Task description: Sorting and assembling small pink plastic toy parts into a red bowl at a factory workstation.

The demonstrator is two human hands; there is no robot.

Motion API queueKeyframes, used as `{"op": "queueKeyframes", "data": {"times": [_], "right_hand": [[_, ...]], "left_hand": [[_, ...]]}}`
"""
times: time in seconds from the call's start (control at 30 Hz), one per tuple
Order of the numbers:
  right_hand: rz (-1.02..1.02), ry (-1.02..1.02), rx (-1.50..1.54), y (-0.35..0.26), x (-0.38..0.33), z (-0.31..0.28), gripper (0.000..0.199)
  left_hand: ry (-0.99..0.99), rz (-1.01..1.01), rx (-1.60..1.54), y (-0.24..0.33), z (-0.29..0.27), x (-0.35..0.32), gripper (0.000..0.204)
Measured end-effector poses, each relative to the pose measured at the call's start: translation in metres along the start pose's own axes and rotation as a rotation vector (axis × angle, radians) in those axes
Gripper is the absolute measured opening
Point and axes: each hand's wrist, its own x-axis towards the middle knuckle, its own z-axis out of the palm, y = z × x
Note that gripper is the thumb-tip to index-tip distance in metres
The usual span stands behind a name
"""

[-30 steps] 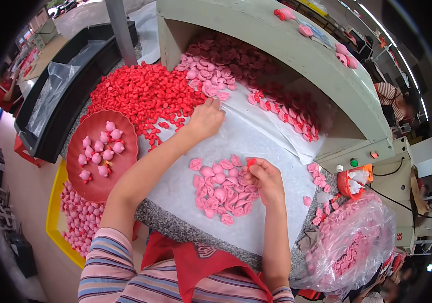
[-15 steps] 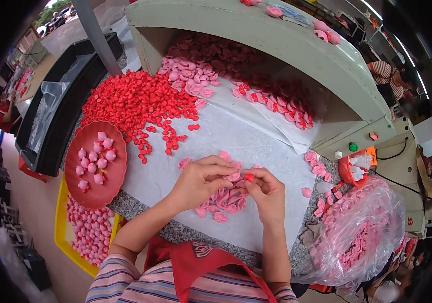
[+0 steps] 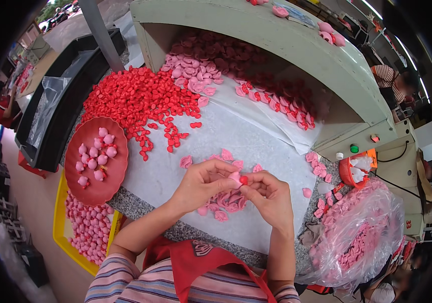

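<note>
Over the middle of the white paper sheet (image 3: 276, 166), my left hand (image 3: 202, 184) pinches a small pink piece (image 3: 235, 177). My right hand (image 3: 269, 194) comes in from the other side, its fingers closed on a small red piece (image 3: 244, 180). The red piece touches the pink one between my fingertips. Directly under my hands lies a heap of loose pink petal-like pieces (image 3: 228, 202), partly covered by them. Further left spreads a large pile of red bean-shaped pieces (image 3: 140, 101).
At left, a red scalloped plate (image 3: 82, 189) holds several pink round pieces, above a yellow crate (image 3: 60, 235) of similar ones. A grey metal housing (image 3: 276, 48) arches over pink pieces at the back. On the right are a red basket (image 3: 346, 174) with small bottles and a plastic bag (image 3: 362, 242).
My right hand has brought the red piece left against the pink piece; before, a gap lay between them. The pink piece has been turned, and my left hand has barely shifted.
</note>
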Motion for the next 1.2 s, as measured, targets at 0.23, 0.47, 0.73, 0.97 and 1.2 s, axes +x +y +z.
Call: {"op": "queueKeyframes", "data": {"times": [0.23,0.47,0.73,0.97,1.2], "right_hand": [[0.061,0.096,0.069,0.001,-0.01,0.015,0.023],[0.068,0.131,-0.216,0.007,-0.011,0.016,0.027],[-0.359,0.211,-0.382,0.033,0.011,-0.007,0.027],[-0.207,0.571,-0.331,0.016,0.068,-0.051,0.058],[-0.201,0.274,-0.496,0.03,0.042,-0.032,0.024]], "left_hand": [[0.242,0.298,0.232,-0.009,0.017,-0.004,0.022],[0.0,0.066,-0.009,-0.009,0.006,-0.004,0.019],[0.061,0.203,0.008,-0.027,0.012,0.029,0.011],[0.108,0.781,0.751,0.008,-0.005,0.236,0.012],[0.259,0.898,1.108,-0.001,-0.022,0.391,0.041]]}}
